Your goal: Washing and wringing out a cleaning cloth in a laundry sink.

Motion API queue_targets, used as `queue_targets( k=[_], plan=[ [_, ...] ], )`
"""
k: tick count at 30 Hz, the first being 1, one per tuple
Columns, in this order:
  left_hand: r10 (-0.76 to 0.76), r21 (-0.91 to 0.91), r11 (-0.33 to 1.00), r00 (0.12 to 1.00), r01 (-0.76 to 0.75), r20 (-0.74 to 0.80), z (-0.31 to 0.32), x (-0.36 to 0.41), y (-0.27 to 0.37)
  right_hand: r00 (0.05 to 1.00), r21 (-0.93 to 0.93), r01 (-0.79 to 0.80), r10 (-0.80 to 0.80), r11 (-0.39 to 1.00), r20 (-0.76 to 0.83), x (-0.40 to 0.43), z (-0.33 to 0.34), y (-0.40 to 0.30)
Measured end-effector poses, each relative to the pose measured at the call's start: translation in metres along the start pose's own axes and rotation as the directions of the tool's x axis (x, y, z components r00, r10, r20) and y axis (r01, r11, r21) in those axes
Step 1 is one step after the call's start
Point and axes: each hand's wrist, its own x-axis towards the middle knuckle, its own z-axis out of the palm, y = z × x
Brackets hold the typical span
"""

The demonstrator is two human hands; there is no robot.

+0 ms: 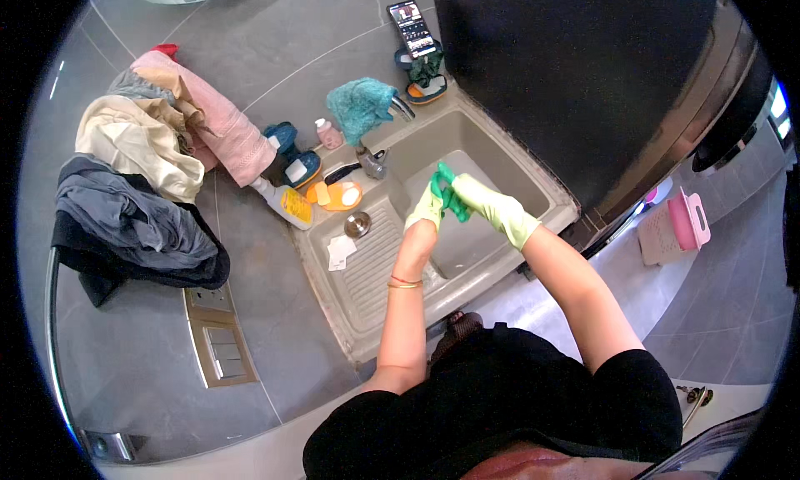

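Both of my hands wear rubber gloves, pale yellow-green at the cuffs and green at the fingers. My left hand (437, 202) and my right hand (459, 199) touch each other over the basin of a beige sink (500, 249). Their fingers overlap, so whether anything lies between them cannot be told. Behind them a teal cloth (359, 108) hangs over the faucet (373, 164). A metal drain strainer (357, 224) and a piece of white paper (341, 252) lie on the ribbed drainboard to the left.
Along the sink's back edge stand a spray bottle (287, 204), an orange soap dish (342, 195), a pink bottle (328, 134) and a phone (412, 29). Clothes (137, 211) and a pink towel (219, 117) hang at left. A dark panel (562, 74) borders the sink's right side.
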Motion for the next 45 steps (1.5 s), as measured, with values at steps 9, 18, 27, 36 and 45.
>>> queue_targets(
  k=[9,18,27,36,45],
  plan=[
    [0.139,0.532,0.835,0.990,-0.137,0.037,0.021,-0.020,0.022,0.858,0.513,0.152,0.144,0.845,-0.492,0.038,-0.044,0.034],
    [0.291,0.557,0.777,0.952,-0.292,0.093,0.005,-0.024,-0.004,1.000,0.190,-0.002,0.003,0.982,-0.004,-0.030,-0.043,0.011],
    [0.146,0.574,0.787,0.972,-0.225,0.182,0.020,-0.014,-0.003,0.994,0.157,0.058,-0.071,0.986,0.081,-0.010,-0.012,0.019],
    [0.065,0.935,0.345,0.996,-0.083,0.065,0.042,-0.008,0.022,0.877,-0.024,0.064,-0.068,0.998,-0.475,0.070,-0.018,0.031],
    [0.167,0.936,0.335,0.985,-0.109,0.055,0.040,-0.011,0.029,0.801,-0.595,-0.204,-0.217,0.777,-0.558,0.102,-0.042,-0.008]
  ],
)
